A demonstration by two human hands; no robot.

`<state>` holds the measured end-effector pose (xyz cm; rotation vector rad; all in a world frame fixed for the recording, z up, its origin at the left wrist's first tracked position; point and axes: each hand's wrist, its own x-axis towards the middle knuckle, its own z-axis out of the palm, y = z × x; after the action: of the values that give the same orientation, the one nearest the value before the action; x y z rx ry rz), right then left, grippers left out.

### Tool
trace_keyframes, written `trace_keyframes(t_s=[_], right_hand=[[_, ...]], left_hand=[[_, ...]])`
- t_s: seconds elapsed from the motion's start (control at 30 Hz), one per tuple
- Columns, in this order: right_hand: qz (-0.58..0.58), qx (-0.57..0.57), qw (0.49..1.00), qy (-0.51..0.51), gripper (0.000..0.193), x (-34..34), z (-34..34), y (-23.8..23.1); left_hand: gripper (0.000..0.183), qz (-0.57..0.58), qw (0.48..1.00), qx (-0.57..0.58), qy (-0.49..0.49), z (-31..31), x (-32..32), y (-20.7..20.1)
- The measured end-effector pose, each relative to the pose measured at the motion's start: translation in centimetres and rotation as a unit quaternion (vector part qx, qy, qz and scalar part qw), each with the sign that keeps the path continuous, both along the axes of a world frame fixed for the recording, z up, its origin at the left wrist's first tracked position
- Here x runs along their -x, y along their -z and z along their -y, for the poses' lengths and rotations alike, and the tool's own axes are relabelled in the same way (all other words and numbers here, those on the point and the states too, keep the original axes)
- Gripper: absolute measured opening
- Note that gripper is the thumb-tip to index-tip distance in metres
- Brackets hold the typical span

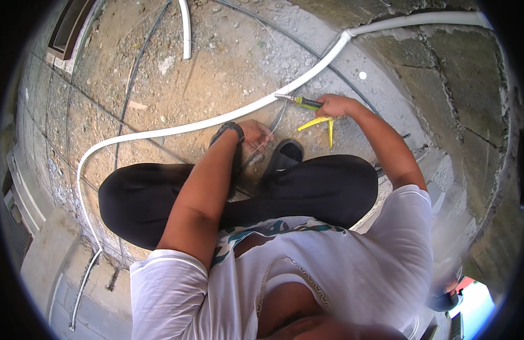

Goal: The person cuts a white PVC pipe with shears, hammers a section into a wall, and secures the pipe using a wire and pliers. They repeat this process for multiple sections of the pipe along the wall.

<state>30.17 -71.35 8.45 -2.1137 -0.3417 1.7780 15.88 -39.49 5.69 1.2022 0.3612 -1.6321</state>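
Observation:
My right hand (pixel 336 106) is closed round the dark-and-green handles of a pair of pliers (pixel 307 102). The jaws reach left to a long white plastic pipe (pixel 222 118), at a spot where a thin wire (pixel 283 110) comes up to it. Below the pipe, my left hand (pixel 255 135), with a dark band at the wrist, pinches the lower part of that wire between its fingers. Just under my right hand is a yellow V-shaped tool (pixel 324 124), seemingly on the ground; its other end cannot be made out.
Dark bars (pixel 138 73) cross the dirt in a wide grid. A cut white pipe piece (pixel 186 34) lies ahead. The long pipe has a joint (pixel 346 35) by the concrete slab (pixel 454 79) on the right. Between my knees shows my sandalled foot (pixel 288 153).

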Motion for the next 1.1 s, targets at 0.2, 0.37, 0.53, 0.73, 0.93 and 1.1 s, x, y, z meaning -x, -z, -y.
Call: trace_keyframes(t_s=[0.2,0.37,0.53,0.73,0.93,1.1], right_hand=[[0.007,0.026,0.998,-0.054,0.037,-0.7,-0.5,1.3],[0.017,0.012,0.999,-0.033,0.035,-0.7,-0.9,0.1],[0.001,-0.009,1.000,-0.029,0.042,0.0,0.2,1.6],[-0.029,-0.036,0.999,0.011,0.066,0.6,-0.5,0.2],[0.023,-0.076,0.997,-0.020,0.062,0.4,0.3,1.6],[0.027,-0.013,0.998,-0.060,0.045,-0.2,-0.9,0.4]], left_hand=[[0.025,-0.013,1.000,0.015,-0.001,-0.4,-0.3,1.8],[0.025,-0.034,0.998,0.034,-0.045,-1.0,0.4,3.0],[0.026,-0.046,0.997,0.037,-0.053,-0.3,-0.1,2.3],[0.028,-0.037,0.998,0.018,-0.046,0.2,0.0,1.8],[0.027,-0.036,0.998,0.017,-0.037,-0.1,-0.5,1.1],[0.026,-0.028,0.999,0.015,-0.024,-0.4,-0.5,1.1]])
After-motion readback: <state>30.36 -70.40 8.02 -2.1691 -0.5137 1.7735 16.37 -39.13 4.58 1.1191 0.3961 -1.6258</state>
